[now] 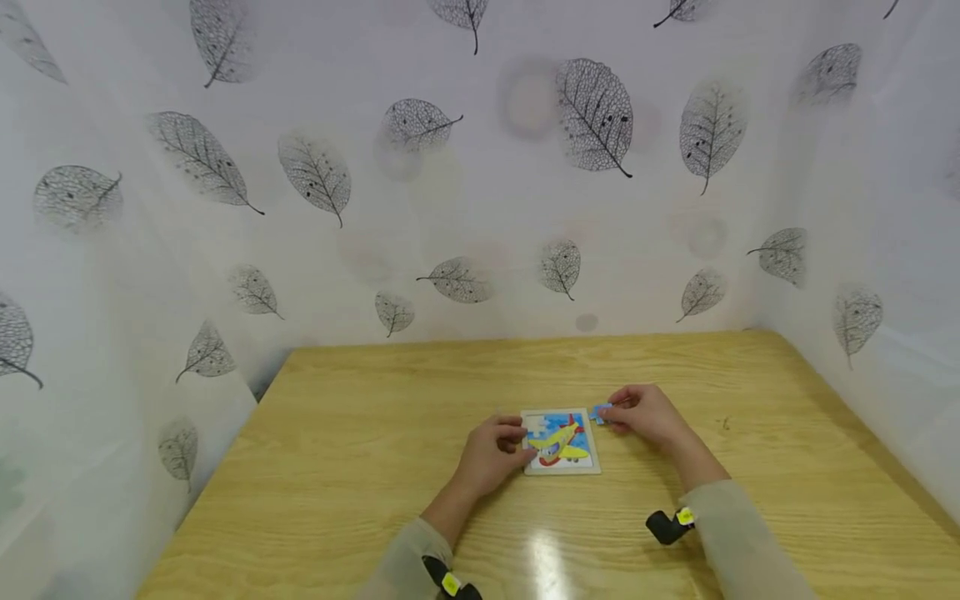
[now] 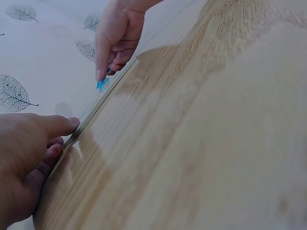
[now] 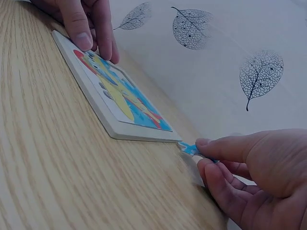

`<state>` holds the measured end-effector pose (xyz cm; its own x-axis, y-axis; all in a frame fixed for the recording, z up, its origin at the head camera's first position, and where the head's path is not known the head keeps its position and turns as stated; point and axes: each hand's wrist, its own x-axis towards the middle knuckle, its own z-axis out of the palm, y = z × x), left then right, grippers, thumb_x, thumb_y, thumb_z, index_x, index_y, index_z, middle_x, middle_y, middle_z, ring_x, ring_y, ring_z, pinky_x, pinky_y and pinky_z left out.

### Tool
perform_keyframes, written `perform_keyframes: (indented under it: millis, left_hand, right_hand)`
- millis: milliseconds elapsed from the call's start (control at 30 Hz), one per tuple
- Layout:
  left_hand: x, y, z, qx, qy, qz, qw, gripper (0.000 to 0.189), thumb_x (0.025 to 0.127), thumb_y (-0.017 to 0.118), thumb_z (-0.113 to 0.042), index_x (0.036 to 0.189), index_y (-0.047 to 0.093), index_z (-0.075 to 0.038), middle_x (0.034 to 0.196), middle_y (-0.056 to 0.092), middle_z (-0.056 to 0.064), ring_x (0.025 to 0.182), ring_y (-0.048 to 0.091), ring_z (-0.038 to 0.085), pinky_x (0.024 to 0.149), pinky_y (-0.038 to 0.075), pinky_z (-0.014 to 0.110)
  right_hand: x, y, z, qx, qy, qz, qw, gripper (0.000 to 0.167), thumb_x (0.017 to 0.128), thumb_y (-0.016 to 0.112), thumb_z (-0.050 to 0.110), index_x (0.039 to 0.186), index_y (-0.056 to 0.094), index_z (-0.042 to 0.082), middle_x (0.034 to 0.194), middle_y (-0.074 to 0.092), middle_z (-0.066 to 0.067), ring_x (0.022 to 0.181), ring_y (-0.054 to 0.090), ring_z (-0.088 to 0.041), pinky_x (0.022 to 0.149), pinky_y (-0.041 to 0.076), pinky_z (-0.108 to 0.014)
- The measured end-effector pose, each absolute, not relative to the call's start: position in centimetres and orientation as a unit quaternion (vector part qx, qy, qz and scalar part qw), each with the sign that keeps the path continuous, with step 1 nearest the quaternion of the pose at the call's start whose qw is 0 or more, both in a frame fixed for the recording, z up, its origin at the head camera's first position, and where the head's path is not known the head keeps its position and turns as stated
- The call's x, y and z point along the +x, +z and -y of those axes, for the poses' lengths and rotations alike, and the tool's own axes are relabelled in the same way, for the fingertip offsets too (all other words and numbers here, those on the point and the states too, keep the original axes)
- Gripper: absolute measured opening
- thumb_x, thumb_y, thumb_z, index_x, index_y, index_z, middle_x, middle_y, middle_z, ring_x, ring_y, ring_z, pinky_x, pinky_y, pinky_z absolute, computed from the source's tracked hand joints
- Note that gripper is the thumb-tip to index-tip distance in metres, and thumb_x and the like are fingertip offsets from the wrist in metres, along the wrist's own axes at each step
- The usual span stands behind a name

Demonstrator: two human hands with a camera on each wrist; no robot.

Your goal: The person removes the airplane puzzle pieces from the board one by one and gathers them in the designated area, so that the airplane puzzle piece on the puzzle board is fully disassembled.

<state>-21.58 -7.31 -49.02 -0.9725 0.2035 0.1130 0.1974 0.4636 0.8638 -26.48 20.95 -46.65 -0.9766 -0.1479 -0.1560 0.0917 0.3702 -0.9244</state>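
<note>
A square jigsaw puzzle (image 1: 564,442) with a light wooden frame lies flat on the table, showing a yellow and red airplane on blue. Bare backing shows in a gap at its upper left corner. My left hand (image 1: 489,457) holds the frame by its left edge, its thumb (image 3: 83,40) over the rim. Just beyond the upper right corner, my right hand (image 1: 648,415) pinches a blue puzzle piece (image 3: 188,147) between thumb and fingers. Part of that piece is hidden by the fingertips. In the left wrist view the puzzle is seen almost edge-on.
The wooden table (image 1: 360,500) carries the puzzle near its middle. A pale wall covering (image 1: 495,217) printed with grey leaves stands behind it and along both sides. Black wrist devices with yellow labels, including one by the right sleeve (image 1: 667,527), are worn on both forearms.
</note>
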Motion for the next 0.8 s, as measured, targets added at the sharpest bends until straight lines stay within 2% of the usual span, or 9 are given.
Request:
perform_keyframes:
  millis: [367,800]
  left_hand:
    - [-22.1,-49.0,7.3,0.119,0.502,-0.857,-0.001,0.03,0.083,0.082,-0.019,0.107,0.075,-0.003,0.127,0.064,0.007,0.09,0.06,0.008,0.076,0.051,0.018]
    - [-21.8,-49.5,7.4,0.118,0.504,-0.855,0.006,0.03,0.084,0.082,-0.02,0.108,0.075,-0.004,0.128,0.064,0.007,0.091,0.061,0.008,0.077,0.052,0.018]
  right_hand:
    - [-26.3,-45.8,-20.2,0.003,-0.465,-0.882,0.079,0.034,0.087,0.077,0.02,0.106,0.063,-0.005,0.09,0.065,-0.01,0.071,0.062,-0.016,0.064,0.054,-0.027]
    - [-26.0,-46.1,-20.0,0.002,-0.473,-0.877,0.081,0.029,0.089,0.074,0.016,0.106,0.065,-0.006,0.088,0.064,-0.01,0.069,0.061,-0.015,0.061,0.054,-0.026]
